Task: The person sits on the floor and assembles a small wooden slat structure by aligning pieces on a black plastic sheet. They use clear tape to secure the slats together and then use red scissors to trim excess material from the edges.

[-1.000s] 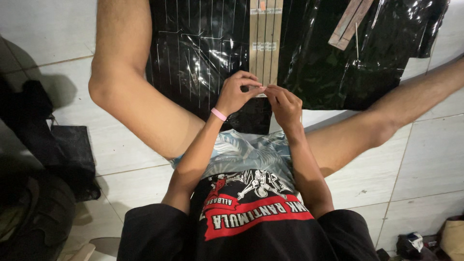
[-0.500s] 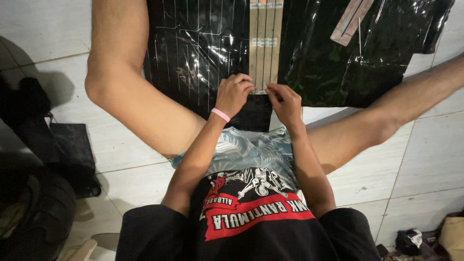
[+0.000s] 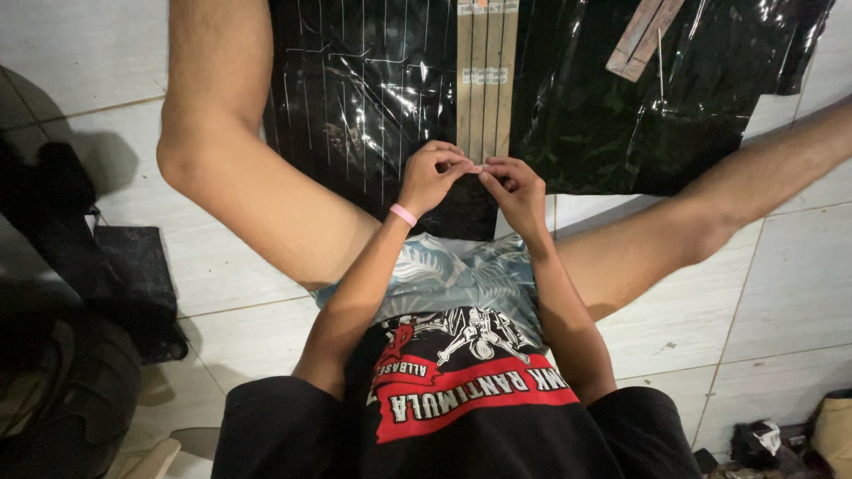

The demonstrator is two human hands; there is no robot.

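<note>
Left hand and right hand meet fingertip to fingertip, both pinched shut on a small pale piece — probably tape, too small to tell. It sits at the near end of four tan strips lying side by side on a black plastic sheet spread over the tiled floor. Pink wristband on left wrist. Two more strips lie apart — upper right of the sheet.

White tiled floor. Directly on it: glossy black plastic sheet, dark bag at left. Pale wooden strips lie side by side on sheet.
</note>
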